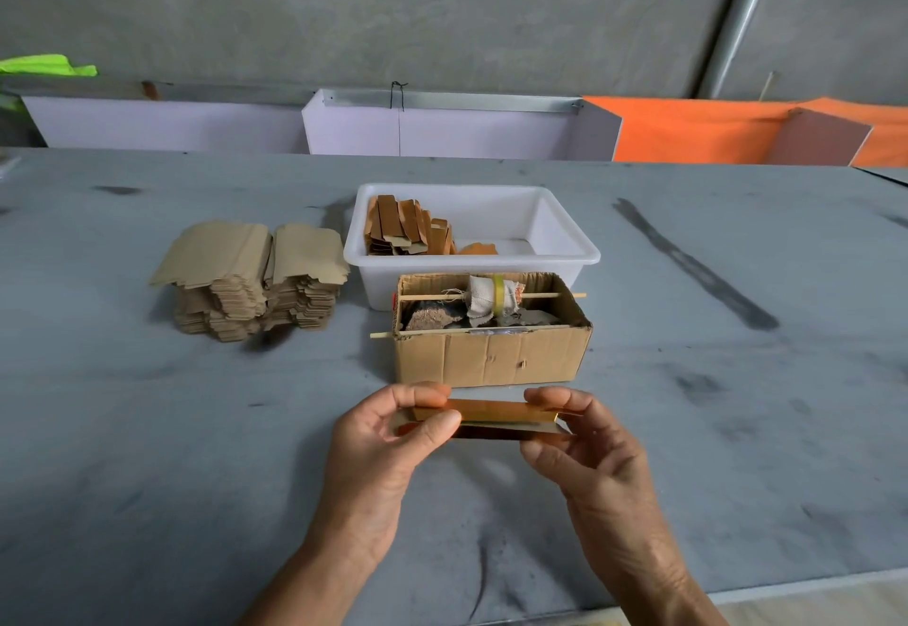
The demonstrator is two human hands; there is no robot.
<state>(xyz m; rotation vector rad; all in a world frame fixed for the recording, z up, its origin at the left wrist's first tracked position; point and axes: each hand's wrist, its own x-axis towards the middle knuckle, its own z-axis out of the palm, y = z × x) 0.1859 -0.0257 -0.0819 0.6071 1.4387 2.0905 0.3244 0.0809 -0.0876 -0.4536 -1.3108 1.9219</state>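
A flat, shiny golden-orange card piece (491,421), folded lengthwise, is held level above the grey table in front of me. My left hand (388,443) pinches its left end between thumb and fingers. Its right end is pinched by my right hand (584,443), fingers curled over the top edge. Both hands hide the ends of the piece.
Just behind my hands stands a brown cardboard box (491,360) with two thin sticks across it and rags and tape inside. A white plastic tub (565,252) holding several folded golden pieces sits behind it. A stack of flat brown card blanks (245,276) lies at the left.
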